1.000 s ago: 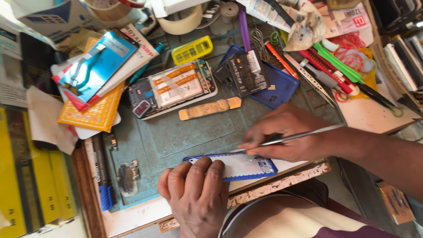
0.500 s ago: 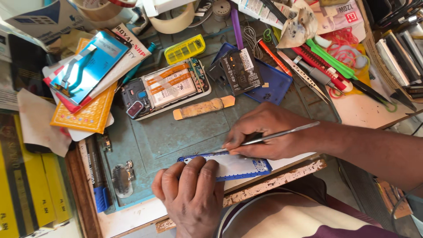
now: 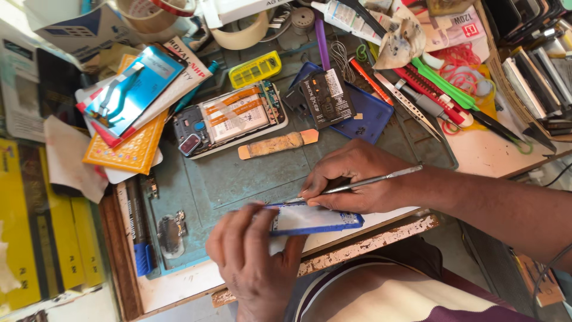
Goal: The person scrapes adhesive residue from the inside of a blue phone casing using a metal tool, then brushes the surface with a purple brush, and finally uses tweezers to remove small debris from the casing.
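- Left hand, at six o'clock, has its grip pressed down over the near end of a blue-framed phone panel, pinning it flat on the surface.
- Right hand, just past it toward three o'clock, pinches a thin metal pry tool like a pen; the tip meets the panel's far edge.
- Judging by this, the edge of the panel is being worked along with the tip; the next stroke seems to call for a steady hold and light pressure, lest the tip slip.
- Green work mat lies under the panel, toward twelve o'clock.
- Beyond, an opened phone with its battery showing sits at eleven o'clock, a tan stick just beside it.
- Dark circuit board rests on a blue cover at twelve o'clock.
- Farther off, tweezers and screwdrivers crowd one o'clock, well apart from the hands.
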